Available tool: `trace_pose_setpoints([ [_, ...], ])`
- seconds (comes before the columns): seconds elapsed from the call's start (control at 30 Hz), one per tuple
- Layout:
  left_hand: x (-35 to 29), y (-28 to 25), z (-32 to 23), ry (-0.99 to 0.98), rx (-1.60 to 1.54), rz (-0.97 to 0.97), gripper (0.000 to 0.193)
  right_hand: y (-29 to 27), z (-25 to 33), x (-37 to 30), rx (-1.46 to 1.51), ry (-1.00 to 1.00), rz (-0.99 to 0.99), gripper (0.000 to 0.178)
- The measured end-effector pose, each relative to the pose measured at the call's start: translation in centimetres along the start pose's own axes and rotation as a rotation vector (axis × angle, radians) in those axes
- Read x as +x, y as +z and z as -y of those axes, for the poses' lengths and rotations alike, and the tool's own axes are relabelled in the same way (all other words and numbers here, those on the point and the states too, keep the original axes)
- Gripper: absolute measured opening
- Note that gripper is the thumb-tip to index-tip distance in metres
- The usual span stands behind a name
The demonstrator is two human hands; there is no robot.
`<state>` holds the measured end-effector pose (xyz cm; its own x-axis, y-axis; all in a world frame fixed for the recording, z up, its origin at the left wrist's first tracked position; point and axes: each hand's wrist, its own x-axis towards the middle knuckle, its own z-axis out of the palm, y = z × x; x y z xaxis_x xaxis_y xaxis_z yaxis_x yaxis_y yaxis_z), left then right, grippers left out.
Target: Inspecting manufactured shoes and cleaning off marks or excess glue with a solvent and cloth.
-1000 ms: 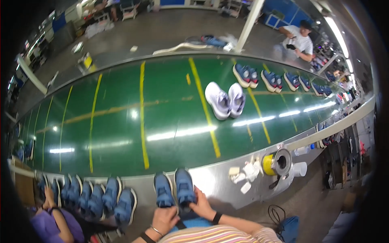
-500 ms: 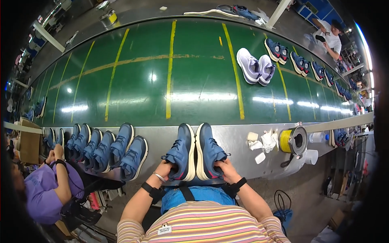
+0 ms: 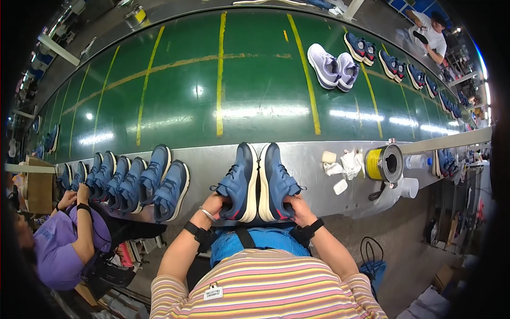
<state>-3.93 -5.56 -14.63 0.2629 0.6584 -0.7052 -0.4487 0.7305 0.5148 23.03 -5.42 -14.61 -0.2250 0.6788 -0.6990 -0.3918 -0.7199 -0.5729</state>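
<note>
A pair of blue sneakers with cream soles and dark toes stands side by side in front of me, soles turned toward each other. My left hand (image 3: 214, 206) grips the heel end of the left sneaker (image 3: 237, 183), its fingers partly inside the opening. The heel of the right sneaker (image 3: 277, 183) is held the same way by my right hand (image 3: 300, 210). Both toes point away from me over the metal ledge (image 3: 212, 159). The fingertips inside the shoes are hidden.
Beyond the ledge runs a green belt (image 3: 180, 101) with yellow lines, carrying white sneakers (image 3: 324, 66) and several blue pairs. Several blue sneakers (image 3: 151, 178) line the ledge at left, by a seated person in purple (image 3: 69, 244). At right are crumpled white scraps (image 3: 351, 164) and a yellow-banded can (image 3: 383, 164).
The whole scene sits higher in the picture, as the view has tilted down a little. Both hands keep their hold on the sneakers, which stay close together.
</note>
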Motion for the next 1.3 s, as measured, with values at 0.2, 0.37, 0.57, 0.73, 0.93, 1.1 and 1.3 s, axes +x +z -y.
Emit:
trace_pose_setpoints([
  [0.2,-0.1,-0.2,-0.3,0.014,-0.014,0.049,0.044,0.6,0.6,-0.1,-0.023,-0.052,-0.039,0.022],
  [0.37,0.1,0.6,-0.6,-0.005,-0.081,-0.015,0.037,1.2,1.2,-0.1,-0.018,-0.002,-0.035,0.019],
  [0.57,1.4,0.1,-0.6,-0.088,-0.047,-0.044,0.025,2.3,2.5,-0.3,0.008,-0.024,-0.033,0.022],
  [0.73,1.3,1.5,0.2,0.027,-0.271,-0.305,0.014,-0.1,1.1,2.5,-0.758,-0.441,-0.116,0.062],
  [0.93,2.6,-2.7,3.6,0.203,-0.188,-0.474,0.035,-3.3,6.8,-0.9,-1.02,-0.762,-0.428,0.039],
  [1.1,1.9,0.5,2.7,0.373,0.184,-0.665,0.054,-10.1,7.9,3.1,-1.431,-0.872,-0.719,0.021],
  [1.3,-5.7,6.9,-2.1,0.974,1.668,-0.351,0.053,-6.9,10.3,-2.8,-0.797,-0.949,-0.677,0.006],
])
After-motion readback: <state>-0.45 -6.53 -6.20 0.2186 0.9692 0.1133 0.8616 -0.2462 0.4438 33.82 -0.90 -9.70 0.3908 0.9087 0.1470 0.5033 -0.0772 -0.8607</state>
